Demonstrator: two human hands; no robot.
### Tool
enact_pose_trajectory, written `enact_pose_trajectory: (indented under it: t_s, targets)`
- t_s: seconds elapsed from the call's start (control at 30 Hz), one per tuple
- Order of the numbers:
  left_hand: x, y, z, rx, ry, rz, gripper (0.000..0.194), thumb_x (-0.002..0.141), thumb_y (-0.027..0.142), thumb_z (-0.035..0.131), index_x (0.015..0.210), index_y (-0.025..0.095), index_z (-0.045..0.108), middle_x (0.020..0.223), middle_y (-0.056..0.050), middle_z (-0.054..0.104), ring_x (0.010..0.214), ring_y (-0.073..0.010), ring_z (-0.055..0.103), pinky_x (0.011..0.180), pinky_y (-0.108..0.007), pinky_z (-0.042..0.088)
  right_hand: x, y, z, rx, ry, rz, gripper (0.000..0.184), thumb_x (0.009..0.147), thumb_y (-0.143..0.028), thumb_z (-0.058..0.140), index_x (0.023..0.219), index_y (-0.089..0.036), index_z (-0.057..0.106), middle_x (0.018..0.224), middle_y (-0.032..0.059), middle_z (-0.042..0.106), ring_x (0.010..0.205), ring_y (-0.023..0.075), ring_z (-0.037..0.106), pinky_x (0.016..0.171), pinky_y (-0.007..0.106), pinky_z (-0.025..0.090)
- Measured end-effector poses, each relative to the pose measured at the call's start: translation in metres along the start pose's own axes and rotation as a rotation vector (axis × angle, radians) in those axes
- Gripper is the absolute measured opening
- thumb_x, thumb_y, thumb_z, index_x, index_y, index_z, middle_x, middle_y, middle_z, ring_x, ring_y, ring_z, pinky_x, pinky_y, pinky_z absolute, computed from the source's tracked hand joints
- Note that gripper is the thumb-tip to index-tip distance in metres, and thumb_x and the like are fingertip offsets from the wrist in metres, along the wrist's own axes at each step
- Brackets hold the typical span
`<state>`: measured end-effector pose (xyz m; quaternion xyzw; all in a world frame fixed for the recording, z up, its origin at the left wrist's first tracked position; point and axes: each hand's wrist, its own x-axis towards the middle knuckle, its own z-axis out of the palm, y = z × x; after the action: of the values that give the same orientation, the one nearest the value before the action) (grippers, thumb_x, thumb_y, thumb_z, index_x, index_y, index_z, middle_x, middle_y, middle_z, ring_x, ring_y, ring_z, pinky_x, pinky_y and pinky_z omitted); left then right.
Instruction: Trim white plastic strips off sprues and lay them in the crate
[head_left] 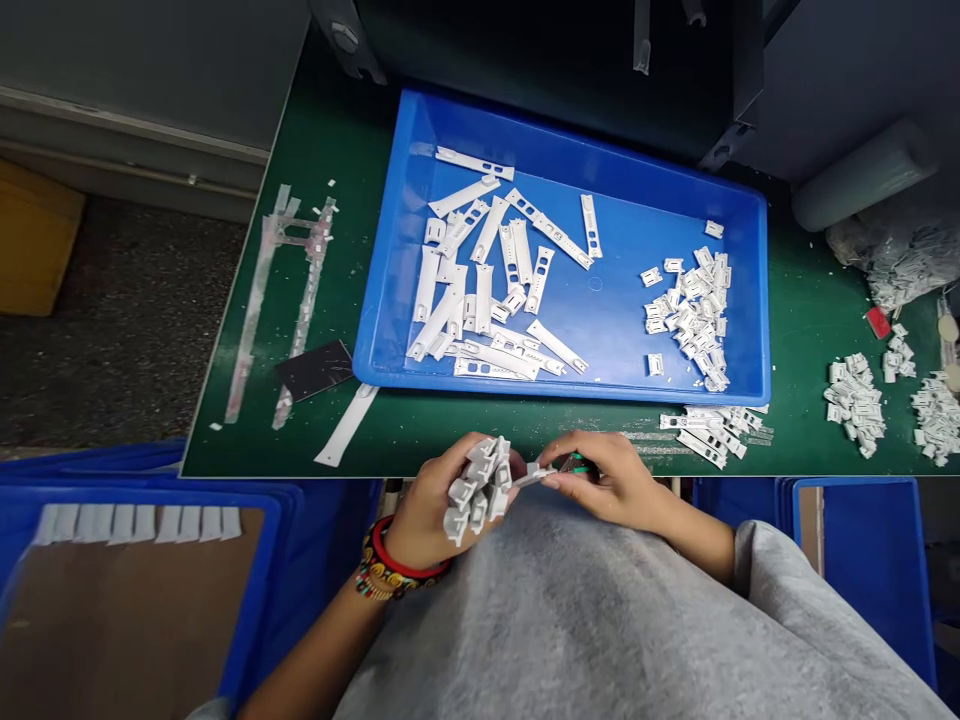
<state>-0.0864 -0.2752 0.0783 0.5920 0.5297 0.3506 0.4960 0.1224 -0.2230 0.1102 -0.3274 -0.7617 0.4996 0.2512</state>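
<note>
My left hand (442, 510), a beaded bracelet and red bangle at its wrist, is closed around a bundle of white plastic strips (478, 490) whose ends point up at me. Just to the right, my right hand (604, 482) pinches the end of a white plastic part (536, 474) between thumb and fingers. That part reaches to the fingers of my left hand. Something with a green and dark handle (577, 464) shows inside my right palm; its kind is mostly hidden. Both hands are at the table's front edge, below the blue tray (480, 393).
Long white strips (487, 300) fill the tray's left side, small white clips (694, 315) its right. More strips (709, 435) and clip piles (855, 405) lie on the green table (802, 300). At lower left, a blue crate (262, 570) holds a row of white strips on brown board.
</note>
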Motion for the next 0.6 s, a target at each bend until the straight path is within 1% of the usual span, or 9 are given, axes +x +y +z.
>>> enact_pose_trajectory:
  t_s: [0.07,0.13,0.2,0.3,0.4,0.47,0.5,0.6]
  targets:
    - [0.006,0.000,0.001,-0.056,-0.078,-0.001,0.016,0.073,0.026,0.067,0.086,0.021,0.059,0.073,0.000,0.069,0.061,-0.0151,0.065,0.057,-0.024,0.053,0.003,0.005,-0.003,0.082,-0.054,-0.014,0.023,0.098,-0.039,0.051,0.098,-0.020,0.064,0.091,0.0053,0.073,0.081,0.0146,0.069,0.071,0.024,0.054]
    - [0.011,0.000,0.002,-0.085,-0.150,-0.009,0.019,0.070,0.029,0.069,0.083,0.020,0.058,0.068,0.002,0.066,0.057,-0.0145,0.062,0.055,-0.024,0.052,0.005,0.009,-0.006,0.150,-0.115,-0.018,0.026,0.098,-0.042,0.049,0.096,-0.020,0.064,0.090,0.0052,0.072,0.083,0.0146,0.069,0.073,0.025,0.055]
    - [0.013,-0.002,0.005,-0.090,-0.169,-0.026,0.024,0.067,0.032,0.071,0.082,0.020,0.057,0.066,0.003,0.064,0.057,-0.0149,0.060,0.054,-0.025,0.052,0.007,0.011,-0.008,0.178,-0.145,-0.013,0.030,0.098,-0.045,0.047,0.095,-0.021,0.064,0.089,0.0048,0.071,0.083,0.0145,0.069,0.073,0.025,0.055]
    - [0.012,-0.002,0.010,-0.085,-0.104,-0.060,0.028,0.066,0.032,0.072,0.086,0.020,0.057,0.072,0.001,0.067,0.062,-0.0170,0.063,0.060,-0.028,0.055,0.006,0.010,-0.009,0.124,-0.105,-0.017,0.029,0.098,-0.044,0.047,0.096,-0.021,0.063,0.088,0.0043,0.070,0.079,0.0138,0.067,0.069,0.024,0.052]
    - [0.011,0.001,0.012,-0.097,-0.061,-0.056,0.023,0.071,0.028,0.071,0.087,0.020,0.057,0.078,-0.001,0.071,0.066,-0.0171,0.067,0.063,-0.027,0.056,0.000,0.005,-0.009,-0.064,0.038,-0.002,0.029,0.094,-0.046,0.052,0.100,-0.019,0.060,0.084,0.0039,0.068,0.066,0.0130,0.062,0.057,0.023,0.045]
    - [0.011,0.002,0.011,-0.077,-0.027,-0.019,0.021,0.072,0.026,0.072,0.088,0.020,0.059,0.079,-0.002,0.072,0.065,-0.0159,0.068,0.062,-0.025,0.056,-0.004,0.002,-0.009,-0.207,0.106,0.004,0.031,0.092,-0.049,0.051,0.094,-0.019,0.059,0.075,0.0020,0.064,0.060,0.0128,0.057,0.053,0.023,0.040]
    - [0.011,0.003,0.010,-0.056,-0.004,0.003,0.021,0.072,0.024,0.072,0.089,0.020,0.059,0.080,-0.002,0.072,0.065,-0.0154,0.068,0.062,-0.025,0.055,-0.006,0.000,-0.009,-0.266,0.107,-0.002,0.032,0.093,-0.049,0.049,0.090,-0.019,0.058,0.071,0.0011,0.062,0.058,0.0129,0.056,0.053,0.024,0.038]
    - [0.012,0.003,0.007,-0.009,0.029,0.062,0.022,0.072,0.022,0.073,0.090,0.021,0.060,0.081,-0.001,0.072,0.065,-0.0147,0.068,0.065,-0.024,0.055,-0.009,-0.001,-0.007,-0.388,0.029,-0.020,0.033,0.094,-0.047,0.043,0.083,-0.019,0.057,0.066,-0.0001,0.059,0.057,0.0126,0.053,0.053,0.024,0.033]
